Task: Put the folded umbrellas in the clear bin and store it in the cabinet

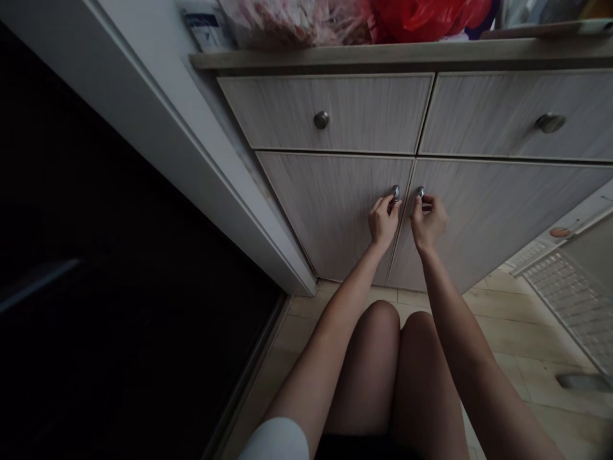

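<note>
A low wood-grain cabinet faces me with two closed doors, the left door (330, 211) and the right door (498, 217). My left hand (382, 220) pinches the round metal knob (395, 191) of the left door. My right hand (428, 220) has its fingers closed round the metal knob (420, 191) of the right door. Both doors look shut, with the seam between them running down between my hands. My bare knees (397, 326) are just below, close to the cabinet.
Above the doors are two closed drawers with round knobs (320, 119) (550, 122). Red and patterned plastic bags (421, 16) sit on the countertop. A white door frame (191, 160) and dark opening lie left. A white grille (569, 294) leans at the right on the tiled floor.
</note>
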